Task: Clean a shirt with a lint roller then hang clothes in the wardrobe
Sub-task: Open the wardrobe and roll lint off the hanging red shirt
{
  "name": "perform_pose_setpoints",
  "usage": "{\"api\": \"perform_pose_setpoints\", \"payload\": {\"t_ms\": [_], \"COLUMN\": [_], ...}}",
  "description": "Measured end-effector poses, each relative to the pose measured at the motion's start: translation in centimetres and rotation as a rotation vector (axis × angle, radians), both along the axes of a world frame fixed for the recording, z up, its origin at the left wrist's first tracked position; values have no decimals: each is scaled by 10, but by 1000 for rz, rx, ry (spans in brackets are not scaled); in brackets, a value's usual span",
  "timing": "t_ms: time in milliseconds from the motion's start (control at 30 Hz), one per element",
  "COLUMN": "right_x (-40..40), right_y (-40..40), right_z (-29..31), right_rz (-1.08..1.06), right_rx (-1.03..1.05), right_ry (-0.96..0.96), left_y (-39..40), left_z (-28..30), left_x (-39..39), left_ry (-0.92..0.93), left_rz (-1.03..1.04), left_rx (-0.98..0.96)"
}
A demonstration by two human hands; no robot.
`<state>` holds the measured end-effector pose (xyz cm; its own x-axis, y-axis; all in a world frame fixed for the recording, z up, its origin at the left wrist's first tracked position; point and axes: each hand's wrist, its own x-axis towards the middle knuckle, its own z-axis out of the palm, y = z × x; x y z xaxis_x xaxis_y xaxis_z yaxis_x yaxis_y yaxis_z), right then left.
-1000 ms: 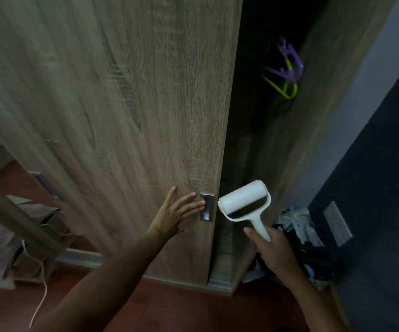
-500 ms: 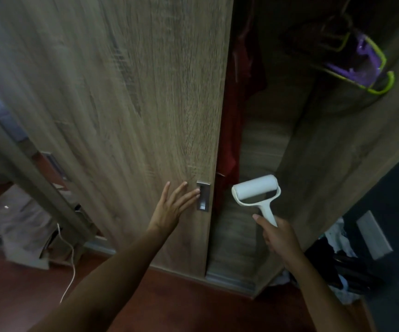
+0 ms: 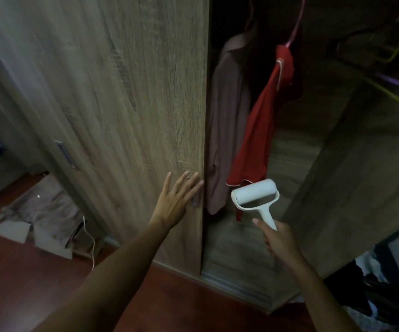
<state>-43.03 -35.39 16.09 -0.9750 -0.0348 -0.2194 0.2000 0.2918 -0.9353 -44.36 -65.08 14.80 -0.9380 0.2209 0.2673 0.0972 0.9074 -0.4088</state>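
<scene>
Nearest, the right hand [image 3: 280, 243] has its fingers curled round the handle of the one white lint roller [image 3: 254, 192], held just right of the sliding door [image 3: 131, 97]; the left hand [image 3: 175, 202] lies flat on that door, fingers straight and spread at its right edge, gripping nothing. If the flat palm slips the door could stall, or its edge could pinch those fingertips. Beyond the door's edge hang two garments, a mauve shirt [image 3: 227, 121] and a red top [image 3: 260, 130]; the roller could snag either.

You find no readable text, label, brand, number or sign anywhere in this view, from upper left to lower right.
</scene>
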Motion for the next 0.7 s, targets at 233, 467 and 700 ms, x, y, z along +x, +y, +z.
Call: {"api": "perform_pose_setpoints", "payload": {"t_ms": [233,467,700], "right_x": [-11,-22,-22], "right_y": [-20,-32,-31], "right_z": [9,19,23], "right_rz": [-8,-12,-30], "right_rx": [-31,-36,-63], "right_ry": [34,30,17], "left_y": [-13,-26,-50], "left_z": [14,13,16], "left_x": [-11,-3,2], "left_ry": [28,9,1], "left_rz": [50,163,258], "left_rx": [-90,-58,-19]}}
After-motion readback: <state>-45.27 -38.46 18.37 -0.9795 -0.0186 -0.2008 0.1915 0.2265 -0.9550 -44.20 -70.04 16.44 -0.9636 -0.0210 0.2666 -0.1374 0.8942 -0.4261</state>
